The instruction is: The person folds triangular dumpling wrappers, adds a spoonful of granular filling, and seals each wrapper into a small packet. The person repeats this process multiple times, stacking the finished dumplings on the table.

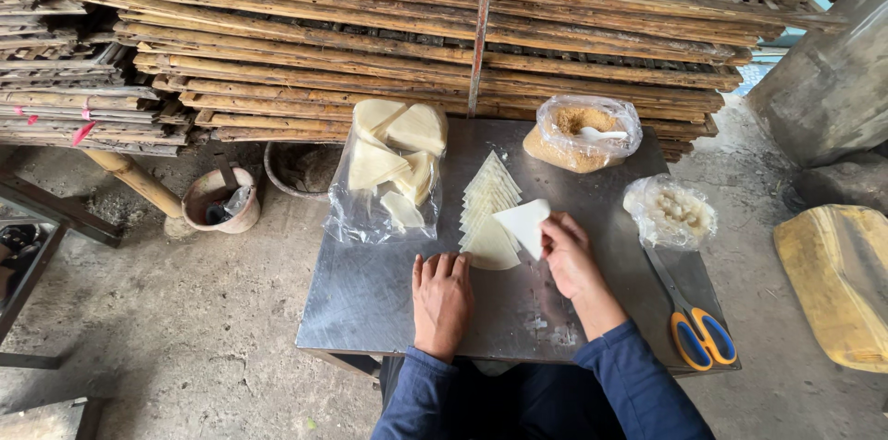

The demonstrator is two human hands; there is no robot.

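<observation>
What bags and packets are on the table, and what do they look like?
Clear plastic bag of wrappers: table's back left, flat, pale yellow wedge sheets inside.
Clear bag of brown crumbs: back middle, round, white spoon inside.
Small clear bag of pale lumps: right side, above the scissors.
No labels, signs or screens.

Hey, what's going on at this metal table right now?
A person in dark blue sleeves sits at a small metal table. The right hand holds one pale triangular wrapper sheet, lifted off a fanned row of pale triangular sheets. The left hand rests flat on the tabletop, fingertips at the row's near end. A clear plastic bag of more pale sheets, a bag of brown crumbs with a white spoon, a bag of pale lumps and blue-and-orange scissors lie around.
</observation>
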